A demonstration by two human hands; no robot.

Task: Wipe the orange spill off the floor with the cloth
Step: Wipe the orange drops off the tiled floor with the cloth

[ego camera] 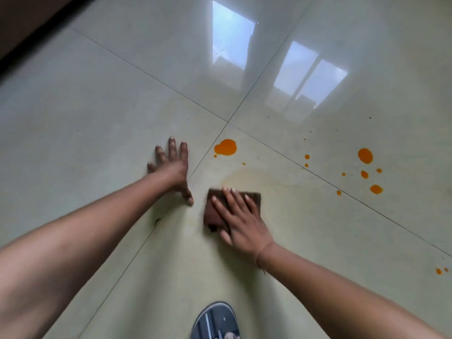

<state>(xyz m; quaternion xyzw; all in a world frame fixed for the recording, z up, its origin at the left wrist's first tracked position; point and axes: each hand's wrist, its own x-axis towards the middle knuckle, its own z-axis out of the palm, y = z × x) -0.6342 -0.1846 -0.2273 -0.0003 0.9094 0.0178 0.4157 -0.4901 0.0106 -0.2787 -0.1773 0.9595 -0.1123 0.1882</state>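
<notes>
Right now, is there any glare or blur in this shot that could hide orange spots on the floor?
Head view: bright window reflections glare off the glossy floor at the top, beyond the orange spots, which show clearly. Head view: the cloth under the right hand looks slightly motion-blurred at its edges. Head view: the wide lens swells both forearms toward the bottom corners.
</notes>
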